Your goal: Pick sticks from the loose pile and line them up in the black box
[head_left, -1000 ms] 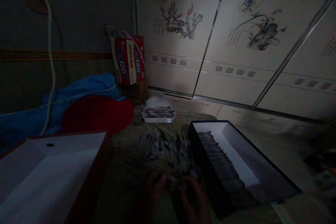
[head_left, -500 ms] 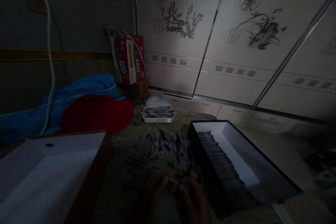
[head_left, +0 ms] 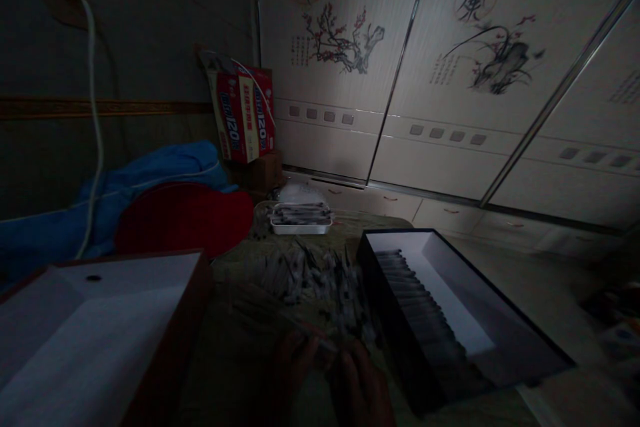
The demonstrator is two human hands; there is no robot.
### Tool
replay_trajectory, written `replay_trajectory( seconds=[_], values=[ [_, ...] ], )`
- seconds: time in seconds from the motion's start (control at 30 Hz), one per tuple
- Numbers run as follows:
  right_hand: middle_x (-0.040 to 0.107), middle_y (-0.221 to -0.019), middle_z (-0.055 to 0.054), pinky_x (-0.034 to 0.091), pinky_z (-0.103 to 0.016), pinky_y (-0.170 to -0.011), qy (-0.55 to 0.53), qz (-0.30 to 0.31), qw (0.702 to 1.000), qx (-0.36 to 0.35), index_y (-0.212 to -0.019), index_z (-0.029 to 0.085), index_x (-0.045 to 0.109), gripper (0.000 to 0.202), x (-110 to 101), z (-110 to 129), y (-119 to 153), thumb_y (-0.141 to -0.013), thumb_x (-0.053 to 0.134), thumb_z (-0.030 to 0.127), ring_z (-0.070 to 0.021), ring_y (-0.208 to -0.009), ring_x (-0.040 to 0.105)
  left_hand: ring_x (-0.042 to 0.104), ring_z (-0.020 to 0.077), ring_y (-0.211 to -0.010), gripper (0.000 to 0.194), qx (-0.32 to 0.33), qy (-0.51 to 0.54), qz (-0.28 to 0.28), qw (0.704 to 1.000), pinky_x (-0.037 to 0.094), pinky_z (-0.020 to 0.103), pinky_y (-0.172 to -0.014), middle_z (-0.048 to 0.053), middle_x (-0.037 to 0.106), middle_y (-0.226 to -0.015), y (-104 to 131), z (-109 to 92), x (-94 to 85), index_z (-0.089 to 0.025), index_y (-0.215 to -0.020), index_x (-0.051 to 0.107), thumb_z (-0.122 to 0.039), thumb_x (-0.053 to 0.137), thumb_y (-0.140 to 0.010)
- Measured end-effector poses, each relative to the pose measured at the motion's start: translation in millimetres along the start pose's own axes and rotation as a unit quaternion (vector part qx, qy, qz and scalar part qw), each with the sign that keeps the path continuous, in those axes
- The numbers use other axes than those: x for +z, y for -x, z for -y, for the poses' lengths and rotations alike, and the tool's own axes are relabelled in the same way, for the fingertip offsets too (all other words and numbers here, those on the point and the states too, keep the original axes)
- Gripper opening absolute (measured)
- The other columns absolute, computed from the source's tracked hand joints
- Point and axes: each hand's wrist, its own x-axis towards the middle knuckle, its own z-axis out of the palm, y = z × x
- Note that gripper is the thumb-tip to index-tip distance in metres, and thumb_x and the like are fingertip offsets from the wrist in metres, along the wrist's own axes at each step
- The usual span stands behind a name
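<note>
My left hand (head_left: 293,361) and my right hand (head_left: 361,377) are close together, low in the middle of the view. Fingers of both are closed on a thin, clear, pen-like piece (head_left: 324,344) that spans the gap between them. Dim light hides its exact kind and its ends. Just beyond my hands, a loose spread of thin pen-like pieces (head_left: 300,275), some clear and some dark-tipped, lies on the table (head_left: 220,373). To the right, a black-sided box (head_left: 400,333) with a pale inside holds a row of dark, slim pen-like pieces (head_left: 417,297).
A white tray (head_left: 301,229) heaped with similar slim pieces stands at the table's far end. An open brown-edged box (head_left: 193,307) with a white inside sits at left. Behind it are a red round item (head_left: 185,220), blue cloth (head_left: 165,163) and a white cable (head_left: 95,113).
My right hand has drawn slightly left and its fingers are more curled. My left hand stays nearly in place, and the thin piece remains between them.
</note>
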Motion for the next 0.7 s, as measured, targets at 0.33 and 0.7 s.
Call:
replay_trajectory(
  seconds=[0.33,0.7],
  values=[
    [0.067,-0.078,-0.006,0.049,-0.023,-0.065,-0.033,-0.010,0.999,-0.016,-0.086,0.023,0.067,0.031,-1,14,-1,-0.084,0.049,0.048,-0.0175,-0.068,0.064,0.059,0.0205,-0.063,0.010,0.020,-0.049,-0.005,0.999,0.049,0.030,-0.063,0.003,0.065,-0.061,-1,5,-4.0,-0.021,-0.059,0.067,-0.028,0.074,-0.058],
    [0.065,-0.069,-0.003,0.047,-0.022,-0.060,-0.008,0.015,1.000,0.009,-0.077,0.023,0.066,0.039,-6,4,1,-0.084,0.044,0.054,-0.0164,-0.063,0.060,0.062,0.0225,-0.068,0.007,0.008,-0.033,-0.009,0.999,0.049,0.030,-0.068,0.002,0.066,-0.060,1,2,-3.5,-0.022,-0.059,0.067,-0.027,0.072,-0.058]
  ],
)
